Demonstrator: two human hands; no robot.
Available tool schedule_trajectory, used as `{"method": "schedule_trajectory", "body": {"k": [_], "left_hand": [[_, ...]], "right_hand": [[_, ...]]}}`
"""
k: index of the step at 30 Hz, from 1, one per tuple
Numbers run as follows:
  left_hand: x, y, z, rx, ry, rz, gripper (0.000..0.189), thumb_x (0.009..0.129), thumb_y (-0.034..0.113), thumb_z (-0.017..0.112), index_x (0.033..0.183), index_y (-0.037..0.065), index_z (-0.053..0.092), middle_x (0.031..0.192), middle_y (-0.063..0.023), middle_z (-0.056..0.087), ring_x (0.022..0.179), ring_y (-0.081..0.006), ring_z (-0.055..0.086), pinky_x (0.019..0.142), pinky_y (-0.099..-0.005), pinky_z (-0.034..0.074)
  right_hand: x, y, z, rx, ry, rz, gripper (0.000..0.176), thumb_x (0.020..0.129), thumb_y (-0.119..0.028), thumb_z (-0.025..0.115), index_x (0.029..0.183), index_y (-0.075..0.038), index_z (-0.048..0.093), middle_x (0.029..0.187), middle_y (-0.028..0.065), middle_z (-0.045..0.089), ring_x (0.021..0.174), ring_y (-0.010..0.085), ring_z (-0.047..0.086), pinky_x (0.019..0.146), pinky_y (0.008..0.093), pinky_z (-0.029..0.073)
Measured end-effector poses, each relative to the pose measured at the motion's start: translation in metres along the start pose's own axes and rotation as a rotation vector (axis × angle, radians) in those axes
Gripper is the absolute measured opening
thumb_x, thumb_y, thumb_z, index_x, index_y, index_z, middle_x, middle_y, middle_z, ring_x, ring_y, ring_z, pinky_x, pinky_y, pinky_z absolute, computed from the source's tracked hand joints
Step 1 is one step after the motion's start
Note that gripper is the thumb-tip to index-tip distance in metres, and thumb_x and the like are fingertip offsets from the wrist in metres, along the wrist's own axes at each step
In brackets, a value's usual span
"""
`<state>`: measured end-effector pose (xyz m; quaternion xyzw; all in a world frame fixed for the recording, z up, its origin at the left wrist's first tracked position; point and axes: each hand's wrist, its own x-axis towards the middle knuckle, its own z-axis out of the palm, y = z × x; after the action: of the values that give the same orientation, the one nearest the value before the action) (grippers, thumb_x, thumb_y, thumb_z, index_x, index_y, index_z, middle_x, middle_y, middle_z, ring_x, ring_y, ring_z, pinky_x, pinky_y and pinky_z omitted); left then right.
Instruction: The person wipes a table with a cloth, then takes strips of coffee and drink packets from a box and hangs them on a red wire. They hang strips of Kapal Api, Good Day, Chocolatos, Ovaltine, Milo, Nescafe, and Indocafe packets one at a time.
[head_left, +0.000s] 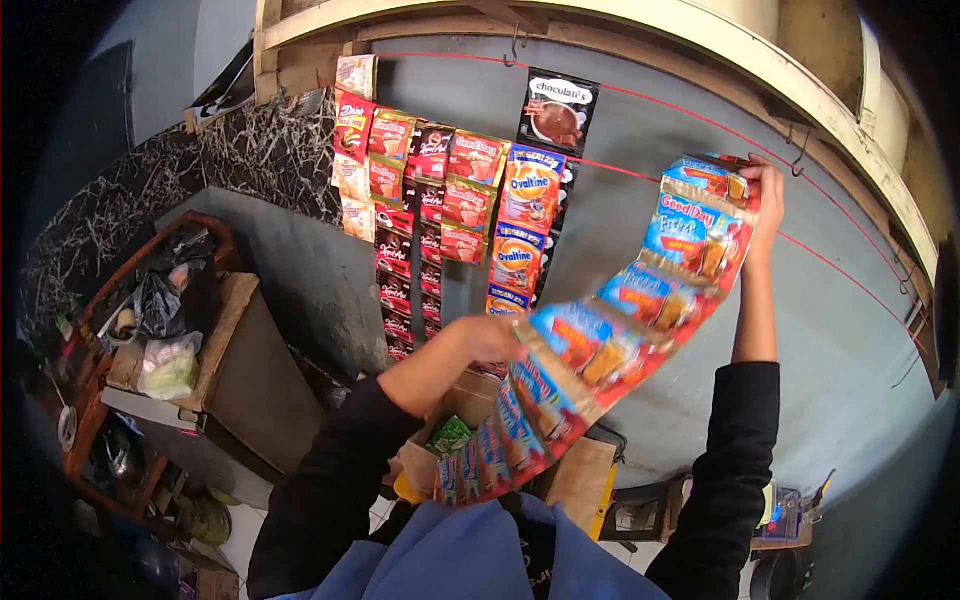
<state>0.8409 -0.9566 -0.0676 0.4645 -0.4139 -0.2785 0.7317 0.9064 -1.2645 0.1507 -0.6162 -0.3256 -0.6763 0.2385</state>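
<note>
A long strip of blue-and-red Good Day Freeze coffee sachets (650,300) runs from upper right down toward my chest. My right hand (765,200) grips its top end by the edge, close to the lower red line (625,168). At the strip's middle, my left hand (488,338) is closed on the left edge, slightly blurred, its fingertips partly hidden. The lower sachets curl downward in front of the blue cloth on my chest. Left of the strip hang Ovaltine sachets (518,256) and a dark Chocolatos sachet (558,115).
More sachet strips (395,270) hang farther left along the grey wall. Metal hooks (797,150) hang beneath the wooden shelf (640,22). A cabinet (250,370) with plastic bags (170,365) on top stands at left. Below the strip is an opened cardboard box (580,480).
</note>
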Motion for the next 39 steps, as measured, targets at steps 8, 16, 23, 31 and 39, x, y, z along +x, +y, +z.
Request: {"method": "schedule_trajectory", "body": {"k": [8, 16, 23, 31, 39], "left_hand": [[0.08, 0.142, 0.035, -0.133, -0.005, 0.354, 0.041, 0.082, 0.021, 0.043, 0.114, -0.004, 0.043, 0.108, -0.0227, 0.052, 0.095, -0.0327, 0.054, 0.082, -0.0429, 0.045], [0.16, 0.162, 0.05, 0.158, 0.197, 0.53, 0.034, 0.079, 0.017, 0.051, 0.105, -0.005, 0.049, 0.098, -0.0157, 0.058, 0.086, -0.0204, 0.059, 0.077, -0.0333, 0.048], [0.195, 0.158, 0.048, 0.185, 0.147, 0.595, 0.033, 0.085, 0.02, 0.046, 0.109, -0.003, 0.047, 0.102, -0.0137, 0.057, 0.089, -0.0204, 0.059, 0.077, -0.0332, 0.048], [0.178, 0.155, 0.055, 0.361, 0.231, 0.365, 0.034, 0.085, 0.033, 0.048, 0.098, 0.002, 0.055, 0.094, -0.0076, 0.06, 0.086, -0.013, 0.059, 0.078, -0.0263, 0.046], [0.162, 0.068, -0.002, 0.181, 0.296, 0.257, 0.034, 0.085, 0.023, 0.05, 0.107, -0.003, 0.049, 0.102, -0.0097, 0.057, 0.093, -0.0158, 0.056, 0.083, -0.0298, 0.044]], "right_hand": [[0.031, 0.055, 0.011, -0.359, -0.78, 0.393, 0.057, 0.055, -0.037, 0.074, 0.093, 0.002, 0.055, 0.088, 0.019, 0.059, 0.083, 0.0307, 0.057, 0.073, 0.0366, 0.045], [0.025, 0.035, -0.024, 0.168, -0.624, 0.497, 0.03, 0.072, -0.019, 0.064, 0.095, -0.004, 0.055, 0.088, 0.0045, 0.057, 0.079, 0.0126, 0.055, 0.069, 0.0259, 0.043], [-0.099, -0.046, -0.053, 0.521, -0.854, 0.732, 0.045, 0.071, -0.029, 0.067, 0.104, -0.001, 0.052, 0.092, 0.0047, 0.058, 0.078, 0.011, 0.051, 0.069, 0.0256, 0.042], [-0.185, -0.017, -0.015, -0.176, -0.695, 0.582, 0.025, 0.069, -0.015, 0.066, 0.078, 0.006, 0.057, 0.07, 0.0213, 0.059, 0.064, 0.0309, 0.059, 0.059, 0.0371, 0.045], [-0.261, 0.018, 0.012, -0.102, -0.759, 0.79, 0.016, 0.073, -0.006, 0.056, 0.087, 0.002, 0.056, 0.071, 0.0184, 0.06, 0.069, 0.0271, 0.061, 0.063, 0.0366, 0.046]]}}
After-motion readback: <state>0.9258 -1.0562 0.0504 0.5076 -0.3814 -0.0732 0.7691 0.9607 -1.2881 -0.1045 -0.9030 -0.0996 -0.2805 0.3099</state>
